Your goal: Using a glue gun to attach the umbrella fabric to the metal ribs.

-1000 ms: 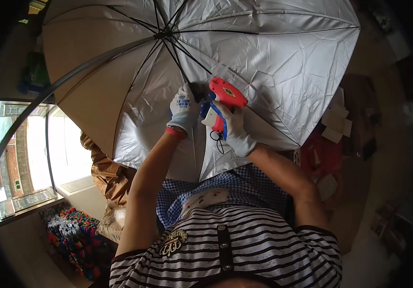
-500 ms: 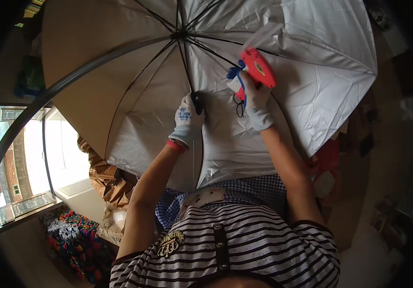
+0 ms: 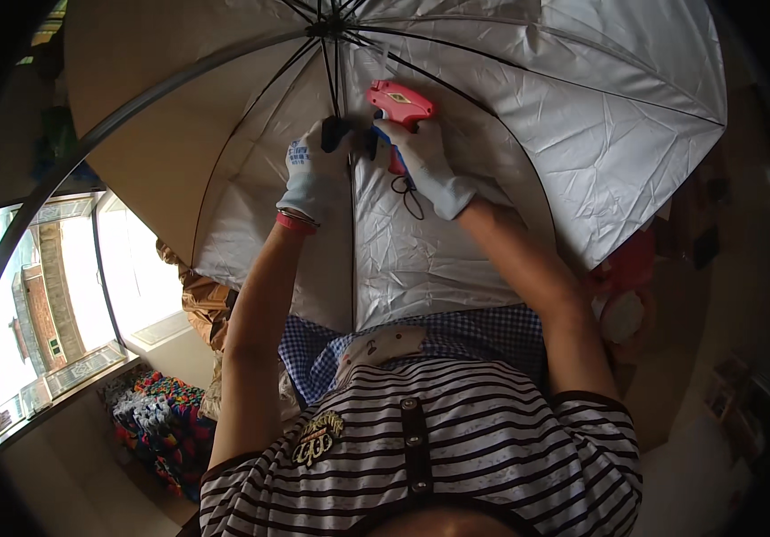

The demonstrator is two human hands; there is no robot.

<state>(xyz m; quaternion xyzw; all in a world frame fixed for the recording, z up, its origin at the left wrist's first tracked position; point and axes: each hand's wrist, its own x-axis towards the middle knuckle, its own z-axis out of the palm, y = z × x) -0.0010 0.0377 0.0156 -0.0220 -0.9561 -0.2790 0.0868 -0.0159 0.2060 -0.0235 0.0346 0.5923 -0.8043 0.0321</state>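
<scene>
An opened umbrella (image 3: 617, 116) with a silvery lining and black ribs spreads in front of me. My left hand (image 3: 307, 166), in a white glove with dark fingertips, is closed at a black rib along the middle seam; the exact grip is hidden by the fingers. In my gloved right hand (image 3: 425, 163) is a red tagging gun (image 3: 405, 101), its top pointing up and left, a clear strip above it. A dark cord loop (image 3: 409, 199) hangs below its handle. The gun is beside my left fingertips, a small gap apart.
A thick grey pole (image 3: 143, 105) runs from the ribs' hub (image 3: 329, 29) to the lower left. A bright window (image 3: 54, 304) is at the left. Below it lies a multicoloured fabric pile (image 3: 165, 430), near brown crumpled wrapping (image 3: 206, 300). Something red (image 3: 622, 268) sits at right.
My right hand brought the tagging gun leftward, close to the left hand, and tilted it. My left hand moved up and left. The umbrella's hub sits higher in view.
</scene>
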